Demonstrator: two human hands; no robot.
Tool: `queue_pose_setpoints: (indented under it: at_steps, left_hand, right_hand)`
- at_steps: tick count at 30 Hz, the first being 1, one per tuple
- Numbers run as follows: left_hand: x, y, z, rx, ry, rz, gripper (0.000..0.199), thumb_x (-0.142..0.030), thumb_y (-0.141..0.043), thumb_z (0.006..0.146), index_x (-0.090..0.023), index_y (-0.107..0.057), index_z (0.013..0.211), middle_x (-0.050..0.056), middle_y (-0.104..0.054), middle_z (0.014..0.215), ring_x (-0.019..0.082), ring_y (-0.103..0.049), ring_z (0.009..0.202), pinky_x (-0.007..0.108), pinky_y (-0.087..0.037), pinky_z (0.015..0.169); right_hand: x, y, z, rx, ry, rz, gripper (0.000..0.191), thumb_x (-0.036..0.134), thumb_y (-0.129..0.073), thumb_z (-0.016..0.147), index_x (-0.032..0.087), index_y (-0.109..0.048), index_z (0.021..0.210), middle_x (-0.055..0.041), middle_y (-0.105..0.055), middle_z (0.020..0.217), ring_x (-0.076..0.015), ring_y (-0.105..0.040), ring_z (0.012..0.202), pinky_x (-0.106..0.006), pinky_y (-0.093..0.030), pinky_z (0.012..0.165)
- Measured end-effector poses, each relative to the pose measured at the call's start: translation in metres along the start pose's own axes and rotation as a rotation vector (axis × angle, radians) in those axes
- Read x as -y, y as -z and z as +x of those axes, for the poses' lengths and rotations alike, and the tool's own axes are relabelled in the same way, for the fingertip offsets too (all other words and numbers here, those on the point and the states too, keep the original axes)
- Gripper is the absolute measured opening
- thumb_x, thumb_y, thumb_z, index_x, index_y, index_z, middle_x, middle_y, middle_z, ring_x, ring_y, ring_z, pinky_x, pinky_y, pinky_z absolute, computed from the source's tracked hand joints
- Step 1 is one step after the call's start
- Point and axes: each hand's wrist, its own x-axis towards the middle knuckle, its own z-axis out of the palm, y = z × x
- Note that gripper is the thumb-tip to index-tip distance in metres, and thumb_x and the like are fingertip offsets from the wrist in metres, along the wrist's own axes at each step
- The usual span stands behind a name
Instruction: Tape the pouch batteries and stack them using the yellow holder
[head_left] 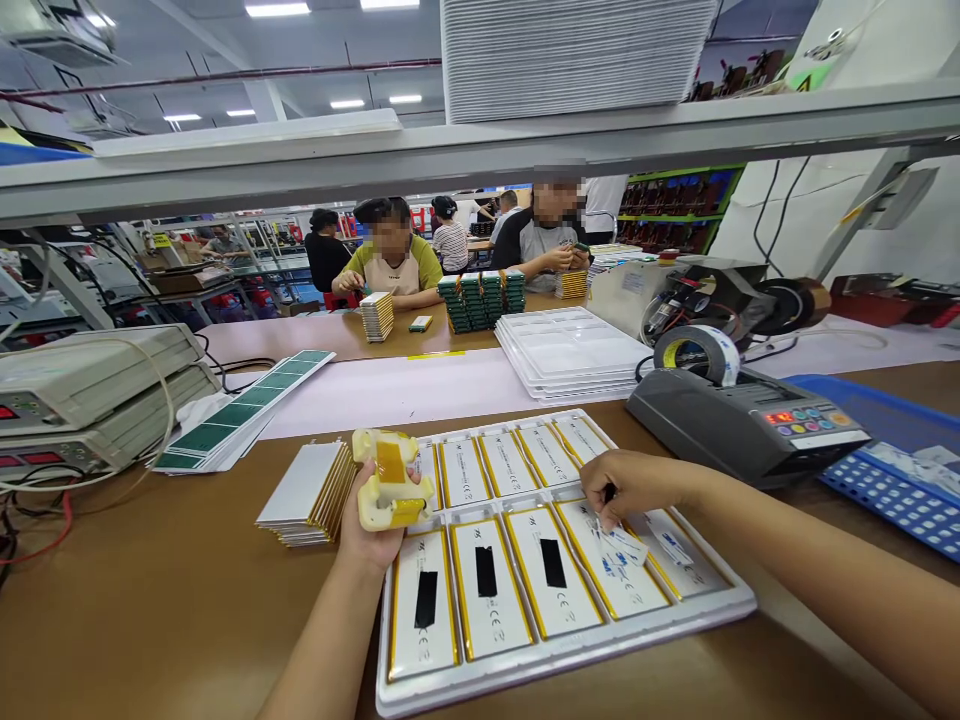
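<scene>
My left hand (373, 531) is closed around a cream plastic block (391, 480) with amber tape (389, 462) across it, holding it up just over the near-left corner of the tray. The block hides most of my fingers, so I can't see how they sit on it. My right hand (637, 487) is curled with its fingers together, resting over a white printed strip (622, 543) on a pouch battery cell. A small dark sliver shows at my fingertips (600, 490), but it's too small to make out, and I can't tell whether the strip is pinched or only touched.

Under both hands is a white tray (570, 665) holding two rows of gold-edged pouch cells (486, 572). Three in the near row carry a black strip, and my hands cut off part of the far row.

Just left of the tray sits a stack of white-faced cells (307, 495). Beyond it lie fanned green-labelled sheets (240, 400), next to two beige instruments (90, 390) that run out of view at the left edge. To my right are a grey tape dispenser (742, 430) with a roll of tape (697, 355) on top and a blue perforated tray (892, 490), cut off by the frame.

Farther on are a pile of white trays (566, 350) and green-wrapped cell stacks (480, 300). Across the bench, two co-workers (465, 255) work with their hands close to the bench top, and what they hold is too small to tell.
</scene>
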Motion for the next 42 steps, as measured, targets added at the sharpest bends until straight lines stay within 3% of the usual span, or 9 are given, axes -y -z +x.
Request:
queue_pose_setpoints:
  at_steps: [7, 12, 16, 19, 27, 36, 42]
  left_hand:
    - [0.000, 0.000, 0.000, 0.036, -0.008, 0.024, 0.024, -0.030, -0.047, 0.078, -0.017, -0.056, 0.095, 0.007, -0.062, 0.078, 0.019, -0.060, 0.064, 0.035, -0.051, 0.057]
    - [0.000, 0.000, 0.001, -0.024, -0.005, 0.030, 0.023, -0.030, -0.048, 0.078, -0.018, -0.057, 0.096, 0.007, -0.063, 0.078, 0.019, -0.060, 0.063, 0.035, -0.050, 0.057]
    - [-0.001, -0.001, 0.001, -0.051, 0.010, 0.031, 0.023, -0.029, -0.047, 0.077, -0.017, -0.057, 0.094, 0.008, -0.063, 0.076, 0.021, -0.060, 0.065, 0.037, -0.051, 0.058]
    - [-0.002, -0.002, 0.000, -0.059, 0.019, 0.047, 0.024, -0.029, -0.045, 0.078, -0.014, -0.058, 0.092, 0.009, -0.062, 0.072, 0.022, -0.060, 0.066, 0.037, -0.051, 0.057]
    - [-0.002, -0.004, 0.000, -0.060, -0.003, 0.037, 0.024, -0.025, -0.047, 0.077, -0.017, -0.057, 0.097, 0.008, -0.063, 0.075, 0.022, -0.061, 0.065, 0.038, -0.051, 0.057]
    - [-0.005, -0.006, 0.001, -0.075, -0.009, 0.132, 0.025, -0.025, -0.048, 0.077, -0.018, -0.057, 0.099, 0.008, -0.064, 0.076, 0.023, -0.062, 0.069, 0.040, -0.052, 0.057]
    - [-0.004, -0.007, 0.002, -0.098, -0.014, 0.153, 0.031, -0.023, -0.047, 0.077, -0.020, -0.055, 0.106, 0.008, -0.065, 0.080, 0.024, -0.063, 0.069, 0.040, -0.053, 0.057]
  right_hand:
    - [0.007, -0.010, 0.001, 0.003, -0.024, 0.073, 0.022, 0.036, -0.069, 0.063, 0.015, -0.063, 0.068, 0.0007, -0.059, 0.069, -0.0115, -0.051, 0.064, -0.020, -0.035, 0.058]
    - [0.006, 0.009, -0.013, 0.033, -0.007, 0.199, 0.029, 0.042, -0.066, 0.064, 0.014, -0.061, 0.066, -0.0008, -0.058, 0.067, -0.0130, -0.052, 0.065, -0.021, -0.038, 0.060]
    - [-0.009, 0.026, -0.027, -0.031, -0.185, -0.082, 0.022, 0.038, -0.065, 0.063, 0.016, -0.062, 0.066, -0.0015, -0.060, 0.068, -0.0144, -0.052, 0.063, -0.023, -0.035, 0.058]
    - [-0.018, 0.026, -0.035, -0.012, -0.254, -0.229, 0.014, 0.032, -0.065, 0.063, 0.018, -0.063, 0.065, -0.0008, -0.062, 0.070, -0.0157, -0.053, 0.065, -0.023, -0.033, 0.058]
    - [-0.030, 0.018, -0.045, -0.029, -0.152, -0.195, 0.014, 0.031, -0.066, 0.064, 0.018, -0.063, 0.067, -0.0003, -0.062, 0.071, -0.0150, -0.053, 0.066, -0.023, -0.035, 0.061]
    - [-0.042, 0.018, -0.044, 0.014, -0.064, 0.058, 0.021, 0.035, -0.067, 0.064, 0.015, -0.062, 0.068, 0.0010, -0.059, 0.067, -0.0131, -0.052, 0.065, -0.021, -0.037, 0.059]
    - [-0.031, 0.011, -0.054, -0.113, -0.089, -0.044, 0.015, 0.031, -0.066, 0.067, 0.016, -0.062, 0.068, 0.0007, -0.060, 0.070, -0.0131, -0.052, 0.066, -0.022, -0.035, 0.062]
